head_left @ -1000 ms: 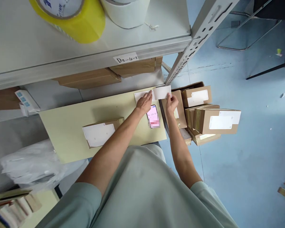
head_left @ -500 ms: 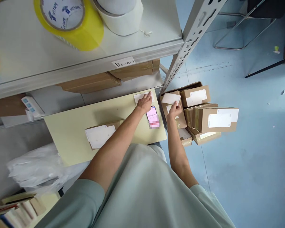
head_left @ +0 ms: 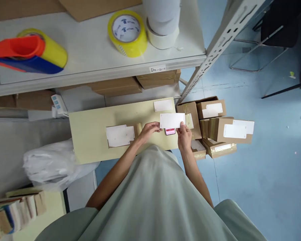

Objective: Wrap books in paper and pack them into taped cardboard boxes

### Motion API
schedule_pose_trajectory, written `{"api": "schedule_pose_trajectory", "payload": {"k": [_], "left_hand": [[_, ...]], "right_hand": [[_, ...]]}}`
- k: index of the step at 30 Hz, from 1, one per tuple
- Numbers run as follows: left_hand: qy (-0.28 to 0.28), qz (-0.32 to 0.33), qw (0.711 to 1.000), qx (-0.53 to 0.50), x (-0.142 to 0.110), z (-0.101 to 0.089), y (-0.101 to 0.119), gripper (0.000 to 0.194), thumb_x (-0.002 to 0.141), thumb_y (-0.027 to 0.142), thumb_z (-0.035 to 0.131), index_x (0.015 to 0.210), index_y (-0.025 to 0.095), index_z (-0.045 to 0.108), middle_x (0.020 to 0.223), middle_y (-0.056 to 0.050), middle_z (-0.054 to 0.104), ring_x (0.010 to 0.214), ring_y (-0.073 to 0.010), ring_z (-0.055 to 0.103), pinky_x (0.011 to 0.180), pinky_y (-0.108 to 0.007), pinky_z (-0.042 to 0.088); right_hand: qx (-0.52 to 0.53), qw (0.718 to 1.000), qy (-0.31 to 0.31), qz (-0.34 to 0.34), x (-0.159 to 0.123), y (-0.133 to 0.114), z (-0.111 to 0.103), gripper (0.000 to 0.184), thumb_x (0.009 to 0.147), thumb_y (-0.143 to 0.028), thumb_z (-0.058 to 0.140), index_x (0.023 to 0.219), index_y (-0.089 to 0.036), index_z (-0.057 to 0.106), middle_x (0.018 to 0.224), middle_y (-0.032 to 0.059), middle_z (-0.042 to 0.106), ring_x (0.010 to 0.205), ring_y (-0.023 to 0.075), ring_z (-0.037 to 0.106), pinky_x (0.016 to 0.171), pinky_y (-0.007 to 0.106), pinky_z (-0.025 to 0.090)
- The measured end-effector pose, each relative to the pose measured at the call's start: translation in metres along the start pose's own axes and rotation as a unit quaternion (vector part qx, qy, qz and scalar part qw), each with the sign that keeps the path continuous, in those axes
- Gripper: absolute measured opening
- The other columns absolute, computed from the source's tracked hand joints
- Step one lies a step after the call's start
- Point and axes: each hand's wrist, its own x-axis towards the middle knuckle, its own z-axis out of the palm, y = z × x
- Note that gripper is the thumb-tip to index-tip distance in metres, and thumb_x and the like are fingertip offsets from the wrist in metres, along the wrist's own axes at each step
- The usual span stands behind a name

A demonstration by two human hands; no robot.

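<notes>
A blank-looking white paper label [head_left: 172, 120] is held up over the right end of the pale yellow table [head_left: 90, 134]. My right hand [head_left: 184, 134] pinches its lower right corner between thumb and fingers. At its lower left edge is my left hand [head_left: 149, 130], fingers stretched out and slightly apart; whether they touch the paper is hard to see. Partly covered by the label lies a phone [head_left: 170, 131] with a pink screen. Another white label [head_left: 163, 105] rests flat at the table's back right corner. Left of my left hand sits a cardboard box [head_left: 120, 135] with white labels on top.
Several labelled cardboard boxes [head_left: 215, 124] are piled on the floor right of the table. Above the table's back edge runs a shelf [head_left: 90, 53] with yellow tape [head_left: 127, 33], a tape dispenser [head_left: 30, 53] and white rolls [head_left: 164, 30]. A metal post [head_left: 215, 43] rises at its right.
My left hand has lifted off the label on the table and moved left and nearer to me. My right hand has brought the other label from above the boxes leftward over the phone.
</notes>
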Motion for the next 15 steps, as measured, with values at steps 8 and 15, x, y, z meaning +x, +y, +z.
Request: {"api": "schedule_pose_trajectory", "payload": {"k": [8, 15], "left_hand": [[0.092, 0.081, 0.992, -0.031, -0.123, -0.026, 0.017, 0.022, 0.083, 0.044, 0.076, 0.085, 0.022, 0.079, 0.090, -0.008, 0.080, 0.093, -0.0273, 0.076, 0.091, -0.043, 0.061], [0.117, 0.152, 0.981, 0.000, -0.164, -0.039, 0.034, 0.022, 0.090, 0.046, 0.078, 0.082, 0.025, 0.075, 0.095, -0.007, 0.077, 0.099, -0.0277, 0.076, 0.096, -0.043, 0.060]], "right_hand": [[-0.011, 0.992, -0.121, 0.028, -0.055, -0.017, 0.036, 0.052, 0.079, -0.062, 0.097, 0.071, -0.024, 0.061, 0.077, -0.0040, 0.061, 0.073, 0.0121, 0.058, 0.072, 0.025, 0.056], [-0.066, 0.985, -0.162, 0.001, -0.080, -0.024, 0.060, 0.054, 0.078, -0.067, 0.094, 0.071, -0.026, 0.060, 0.075, -0.0040, 0.061, 0.072, 0.0127, 0.059, 0.069, 0.027, 0.056]]}}
